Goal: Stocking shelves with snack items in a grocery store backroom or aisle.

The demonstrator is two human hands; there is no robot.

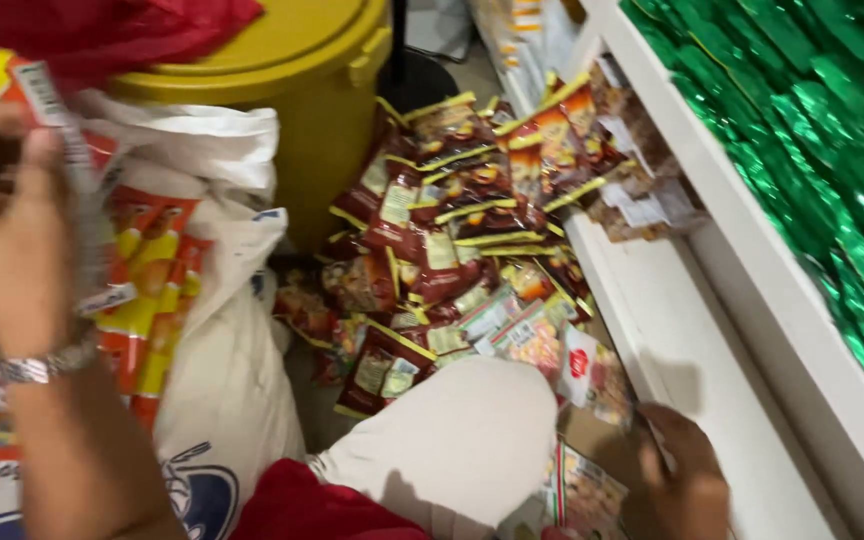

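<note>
Kneeling by the low shelf (672, 330), we hold a strip of orange sachets (137, 290) up in our left hand (7, 230), fingers closed on its top edge, so the strip hangs down in front of the white sack (222, 400). Our right hand (687, 480) is down at the shelf's front edge, beside our knee (462, 440), touching a clear snack packet (587, 495); the view is too blurred there for us to tell whether its fingers are curled round the packet or only resting on it. A loose heap of brown packets (442, 240) lies on the floor between the yellow bin (322, 110) and the shelf, some spilling onto the shelf itself. Green foil strips (832, 150) fill the tier above. We judge the sorting to be only partly done: the bare stretch of shelf near our right hand holds nothing, and most of the heap is not yet placed.
</note>
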